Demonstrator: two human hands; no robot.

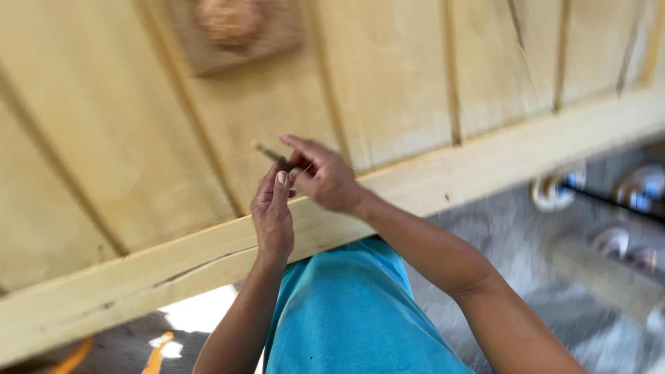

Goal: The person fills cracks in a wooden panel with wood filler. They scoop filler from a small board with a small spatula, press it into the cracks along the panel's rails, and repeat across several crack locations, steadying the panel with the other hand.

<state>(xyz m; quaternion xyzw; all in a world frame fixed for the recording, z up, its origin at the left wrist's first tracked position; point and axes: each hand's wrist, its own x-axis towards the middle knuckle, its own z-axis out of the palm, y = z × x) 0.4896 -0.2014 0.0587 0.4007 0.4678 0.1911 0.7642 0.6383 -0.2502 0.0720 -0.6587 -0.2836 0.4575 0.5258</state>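
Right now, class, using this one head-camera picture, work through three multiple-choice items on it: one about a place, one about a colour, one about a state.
1. Where are the two hands?
A. Over the pale wooden panel
B. Down on the grey floor
C. Inside a drawer

2. What colour is the person's garment?
A. Red
B. Turquoise blue
C. Black

3. How is the thin stick held?
A. Lying loose on the wood
B. Pinched where both hands meet
C. Dropped on the floor

Answers:
1 A: the left hand and right hand show against the wooden panel.
2 B: the garment is turquoise.
3 B: the thin stick juts out from the fingers of both hands.
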